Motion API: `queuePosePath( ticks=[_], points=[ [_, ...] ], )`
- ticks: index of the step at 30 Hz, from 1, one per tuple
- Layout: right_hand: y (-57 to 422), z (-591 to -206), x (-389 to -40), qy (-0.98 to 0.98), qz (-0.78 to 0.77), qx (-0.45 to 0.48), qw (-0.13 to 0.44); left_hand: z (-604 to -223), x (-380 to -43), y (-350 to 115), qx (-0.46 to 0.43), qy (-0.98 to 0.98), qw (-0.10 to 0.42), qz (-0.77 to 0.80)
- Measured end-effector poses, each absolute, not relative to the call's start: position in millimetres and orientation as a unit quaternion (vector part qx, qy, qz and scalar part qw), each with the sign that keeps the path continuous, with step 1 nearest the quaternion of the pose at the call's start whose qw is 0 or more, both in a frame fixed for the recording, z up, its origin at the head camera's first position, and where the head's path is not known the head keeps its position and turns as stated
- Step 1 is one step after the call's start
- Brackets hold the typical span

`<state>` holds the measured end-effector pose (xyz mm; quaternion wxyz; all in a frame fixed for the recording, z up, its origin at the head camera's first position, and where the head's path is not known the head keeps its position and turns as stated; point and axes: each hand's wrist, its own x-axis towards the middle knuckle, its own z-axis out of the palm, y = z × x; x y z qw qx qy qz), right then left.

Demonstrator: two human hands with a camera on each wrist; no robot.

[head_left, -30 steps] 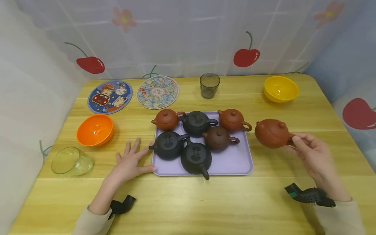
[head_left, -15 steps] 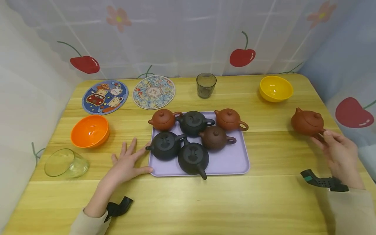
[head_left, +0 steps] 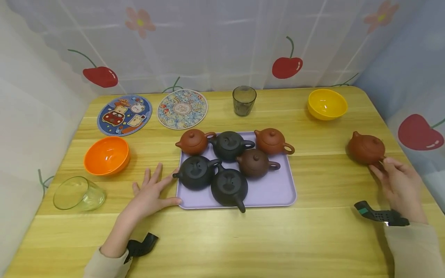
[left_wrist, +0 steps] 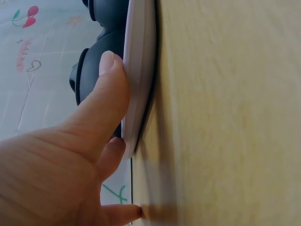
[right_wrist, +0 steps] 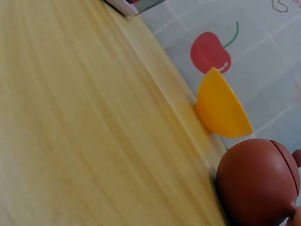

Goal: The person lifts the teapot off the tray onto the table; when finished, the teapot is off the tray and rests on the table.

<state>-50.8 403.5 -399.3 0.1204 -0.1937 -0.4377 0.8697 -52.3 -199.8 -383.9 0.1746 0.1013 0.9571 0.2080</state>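
My right hand pinches the handle of a reddish-brown clay teapot at the right side of the table. The teapot's round body sits close over the wood in the right wrist view, its spout pointing away from the hand. My left hand lies with spread fingers at the left edge of a lilac tray; its thumb touches the rim by the front corner. Nearest those fingers is a black teapot on the tray. Beside it stand another black teapot and a dark brown teapot.
More teapots fill the tray's back row. An orange bowl and a green-tinted glass lying on its side are at left. Two round mats, a grey glass and a yellow bowl line the back.
My right hand has carried the reddish-brown teapot rightward, away from the tray, and then lowered it slightly toward the table. The left hand stays at the tray's edge.
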Motion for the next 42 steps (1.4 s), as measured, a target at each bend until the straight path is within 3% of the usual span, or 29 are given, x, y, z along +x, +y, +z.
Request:
queuePosePath(
  ticks=[8, 13, 16, 19, 23, 30, 34, 42],
  points=[
    [404, -396, -47, -0.505, 0.826, -0.21, 0.137, -383, -52, -200, 0.101, 0.957, 0.174, 0.207],
    [415, -398, -49, -0.553, 0.761, -0.24, 0.239, -384, -52, -199, 0.103, 0.958, 0.172, 0.205],
    [394, -376, -53, -0.563, 0.734, -0.239, 0.297, -386, -52, -199, 0.103, 0.958, 0.173, 0.202],
    [353, -342, -59, -0.558, 0.742, -0.2, 0.313, -386, -52, -198, 0.102, 0.958, 0.174, 0.205],
    [313, -323, -70, -0.589, 0.766, -0.118, 0.231, -386, -52, -199, 0.099, 0.958, 0.172, 0.207],
    [290, -377, -110, -0.758, 0.644, 0.005, 0.099, -387, -52, -199, 0.102, 0.959, 0.169, 0.205],
    [260, -378, -114, -0.85, 0.525, 0.029, 0.029, -388, -51, -200, 0.102, 0.958, 0.167, 0.208],
    [230, -375, -117, -0.883, 0.47, 0.014, -0.015, -389, -52, -201, 0.102, 0.958, 0.166, 0.209]
  ],
)
